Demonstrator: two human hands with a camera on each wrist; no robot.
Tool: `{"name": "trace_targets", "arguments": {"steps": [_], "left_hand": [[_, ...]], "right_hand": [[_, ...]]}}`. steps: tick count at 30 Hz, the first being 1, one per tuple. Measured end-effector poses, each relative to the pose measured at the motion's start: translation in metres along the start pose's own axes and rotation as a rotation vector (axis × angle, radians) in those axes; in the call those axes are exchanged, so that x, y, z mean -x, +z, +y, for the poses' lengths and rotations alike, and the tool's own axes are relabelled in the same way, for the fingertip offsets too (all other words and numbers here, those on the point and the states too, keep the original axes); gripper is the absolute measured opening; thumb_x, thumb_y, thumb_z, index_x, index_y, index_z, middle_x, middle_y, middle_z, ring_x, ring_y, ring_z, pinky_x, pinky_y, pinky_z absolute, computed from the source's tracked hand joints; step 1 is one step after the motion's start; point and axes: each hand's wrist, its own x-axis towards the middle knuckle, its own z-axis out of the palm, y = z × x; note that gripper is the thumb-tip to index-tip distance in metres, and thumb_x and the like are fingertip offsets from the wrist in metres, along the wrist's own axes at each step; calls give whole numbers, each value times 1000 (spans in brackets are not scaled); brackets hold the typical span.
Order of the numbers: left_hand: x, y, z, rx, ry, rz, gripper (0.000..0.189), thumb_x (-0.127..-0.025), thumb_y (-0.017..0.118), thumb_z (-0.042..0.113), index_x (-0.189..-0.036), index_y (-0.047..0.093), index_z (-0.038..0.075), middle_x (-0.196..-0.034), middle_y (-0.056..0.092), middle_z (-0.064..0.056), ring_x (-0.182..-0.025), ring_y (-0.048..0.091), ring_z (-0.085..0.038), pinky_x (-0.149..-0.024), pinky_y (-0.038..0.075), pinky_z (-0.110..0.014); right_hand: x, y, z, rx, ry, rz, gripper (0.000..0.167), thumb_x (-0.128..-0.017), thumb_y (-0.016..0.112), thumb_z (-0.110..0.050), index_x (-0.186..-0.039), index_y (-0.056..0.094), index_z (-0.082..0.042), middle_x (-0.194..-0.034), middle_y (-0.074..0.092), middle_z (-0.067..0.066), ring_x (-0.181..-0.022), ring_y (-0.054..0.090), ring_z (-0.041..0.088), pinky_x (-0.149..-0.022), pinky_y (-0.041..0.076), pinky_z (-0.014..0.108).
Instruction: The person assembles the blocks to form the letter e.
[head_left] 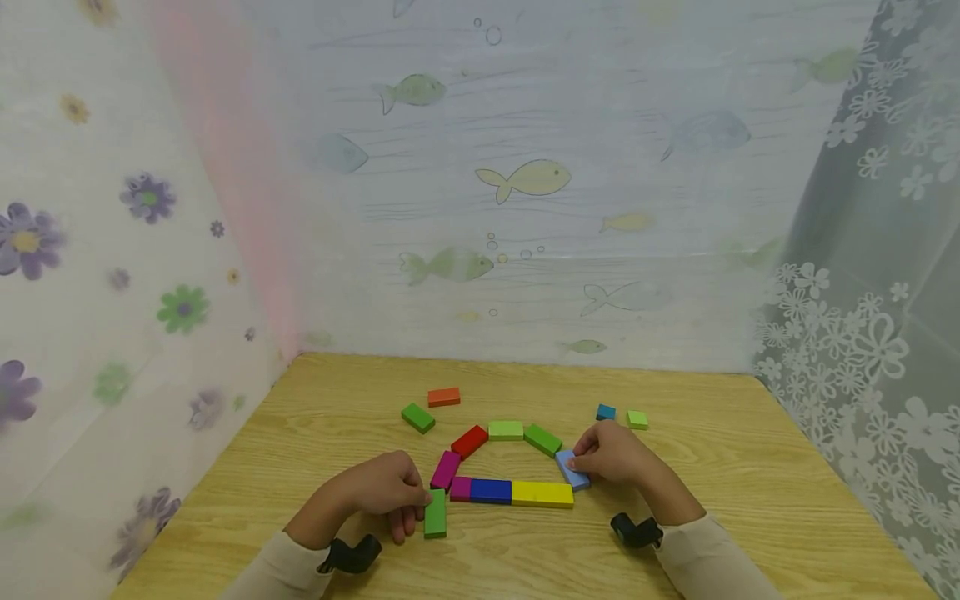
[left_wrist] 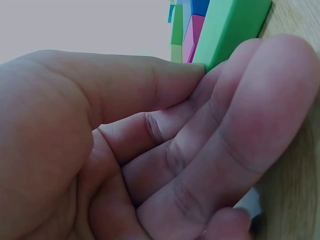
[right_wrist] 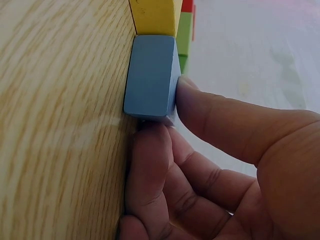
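Observation:
My left hand (head_left: 381, 487) pinches a green block (head_left: 435, 515) by its edge between thumb and fingers. In the left wrist view the thumb tip lies against that green block (left_wrist: 230, 30). On the other side, my right hand (head_left: 613, 452) grips a light blue block (head_left: 573, 470), thumb on its upper face and fingers at its side. It lies close beside the yellow block (head_left: 542, 494). Yellow, dark blue (head_left: 491, 491) and short magenta (head_left: 461, 489) blocks form a straight row. Magenta (head_left: 446, 471), red (head_left: 469, 442), light green (head_left: 506, 431) and green (head_left: 542, 439) blocks arch behind it.
Behind the arch at left lie a loose green block (head_left: 417, 418) and an orange block (head_left: 444, 397). A small blue block (head_left: 606, 412) and a small light green block (head_left: 637, 420) lie beyond my right hand. Patterned curtains border the wooden table (head_left: 712, 433).

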Motion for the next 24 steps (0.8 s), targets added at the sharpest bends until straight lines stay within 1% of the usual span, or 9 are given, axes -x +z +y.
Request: {"name": "trace_targets", "arguments": {"steps": [5,10,18,22,24], "left_hand": [[-1,1,0,6,-6,2,31,-102,64,17,-80,76,0,-65,72,-11,-50,68,-14,-60,60,-34],[-1,1,0,12,6,-2,32,-102,63,17,-80,76,-1,-64,72,-11,-49,67,-13,-59,60,-33],[-1,1,3,-5,7,1,32,-102,64,17,-79,76,-1,-65,72,-12,-49,68,-14,-56,57,-30],[-1,0,3,-17,-1,4,32,-102,64,18,-79,76,0,-65,72,-13,-50,68,-15,-57,59,-33],[-1,-2,3,-36,-9,18,32,-102,64,20,-79,76,2,-65,72,-12,-51,68,-17,-60,60,-35]], "right_hand": [[-1,0,1,-3,-13,-5,17,-90,82,-18,-95,74,-3,-82,68,4,-68,59,16,-60,50,32],[0,-1,1,-10,-20,-6,17,-90,81,-17,-95,74,-2,-82,68,4,-68,60,16,-61,50,32],[1,-1,0,-12,-25,-3,17,-89,82,-17,-95,74,-2,-82,68,4,-69,60,16,-62,51,31],[1,-1,1,-19,-33,-1,18,-89,82,-17,-95,74,-2,-82,68,5,-69,61,16,-62,51,32],[0,-1,1,-19,-36,-4,18,-89,82,-17,-95,74,-2,-82,68,5,-69,61,16,-62,51,32]]}}
